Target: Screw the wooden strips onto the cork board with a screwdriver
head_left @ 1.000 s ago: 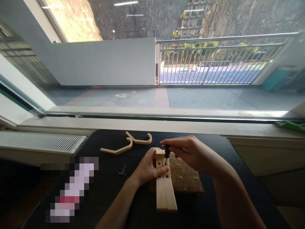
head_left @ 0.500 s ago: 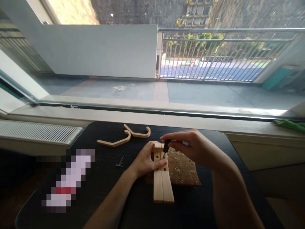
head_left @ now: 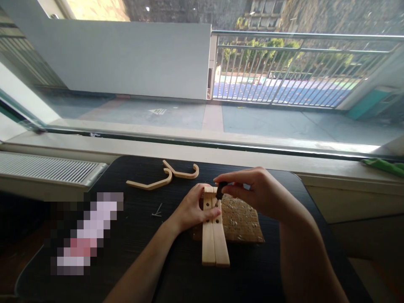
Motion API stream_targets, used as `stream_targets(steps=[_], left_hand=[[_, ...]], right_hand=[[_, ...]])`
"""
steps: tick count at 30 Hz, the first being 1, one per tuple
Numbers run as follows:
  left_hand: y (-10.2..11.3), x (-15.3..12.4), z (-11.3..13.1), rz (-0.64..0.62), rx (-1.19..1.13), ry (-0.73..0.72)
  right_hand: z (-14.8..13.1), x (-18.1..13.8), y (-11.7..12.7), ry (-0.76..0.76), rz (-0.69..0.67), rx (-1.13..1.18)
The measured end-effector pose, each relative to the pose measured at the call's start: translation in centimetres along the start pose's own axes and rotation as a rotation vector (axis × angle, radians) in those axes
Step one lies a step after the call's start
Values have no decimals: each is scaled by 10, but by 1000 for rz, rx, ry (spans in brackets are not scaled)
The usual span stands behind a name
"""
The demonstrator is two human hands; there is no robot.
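Observation:
My left hand is closed around two pale wooden pieces standing side by side, its thumb lying across their front. Dark round holes show in both pieces. My right hand pinches a short black-handled screwdriver from above. The screwdriver's metal shaft points down into the upper hole of the right-hand piece; whether a screw sits under its tip is too small to tell. A brown board with many small specks or holes lies behind and to the right of the pieces, partly covered by them.
Two curved wooden hooks rest at the back of the black table. Several thin metal screws or pins lie left of my left hand. A blurred-out pale object is on the left side. The window sill runs behind the table.
The camera view has shifted slightly, moving the scene a little up in the picture. Both hands keep their grip, and the screwdriver stays at the same hole.

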State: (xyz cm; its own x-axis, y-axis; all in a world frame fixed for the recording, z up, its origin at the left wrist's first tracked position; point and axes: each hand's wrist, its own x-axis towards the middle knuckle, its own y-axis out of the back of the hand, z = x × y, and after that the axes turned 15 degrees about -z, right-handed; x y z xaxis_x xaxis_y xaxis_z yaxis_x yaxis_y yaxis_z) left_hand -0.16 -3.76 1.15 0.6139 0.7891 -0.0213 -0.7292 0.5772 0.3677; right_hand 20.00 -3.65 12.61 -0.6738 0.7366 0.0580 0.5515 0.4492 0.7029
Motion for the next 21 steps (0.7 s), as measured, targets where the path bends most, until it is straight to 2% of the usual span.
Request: stream_targets(steps=[7, 21], left_hand=[[1, 0, -1, 7, 28, -16], [1, 0, 0, -6, 53, 5]], right_hand=[[-4, 3, -3, 39, 21, -30], [-3, 3, -5, 4, 59, -86]])
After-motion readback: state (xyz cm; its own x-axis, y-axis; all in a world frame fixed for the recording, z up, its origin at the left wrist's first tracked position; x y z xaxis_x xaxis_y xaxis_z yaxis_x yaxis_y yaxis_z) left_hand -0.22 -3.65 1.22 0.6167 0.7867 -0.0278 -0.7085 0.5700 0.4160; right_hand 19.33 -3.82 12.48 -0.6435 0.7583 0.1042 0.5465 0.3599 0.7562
